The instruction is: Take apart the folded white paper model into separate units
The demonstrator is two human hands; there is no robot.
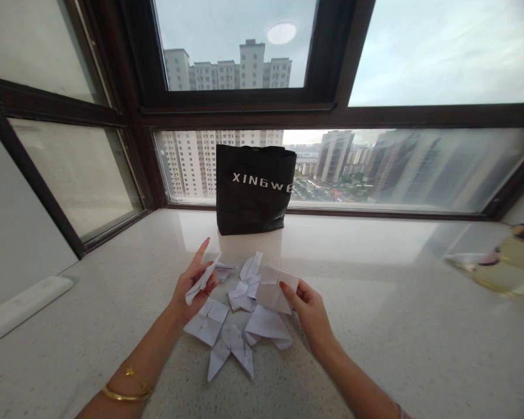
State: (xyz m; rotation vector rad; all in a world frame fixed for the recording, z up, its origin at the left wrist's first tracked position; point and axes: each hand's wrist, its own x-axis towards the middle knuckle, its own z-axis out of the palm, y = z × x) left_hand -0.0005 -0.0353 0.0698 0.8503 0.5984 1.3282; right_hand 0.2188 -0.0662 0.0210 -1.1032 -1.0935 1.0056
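My left hand grips a folded piece of white paper, seen nearly edge-on, with the index finger stretched out toward the window. Between the thumb and fingers of my right hand is a square of folded white paper, creased across its middle. Several other folded white papers lie on the counter around the hands: a rabbit-like shape in the middle, a square one beside my left wrist, a flared one below the right-hand paper, and a pointed two-legged one nearest me.
The speckled white counter runs to a dark-framed window. A black bag with white lettering stands at the back. A white bar lies along the left edge, and a blurred yellowish container is at far right.
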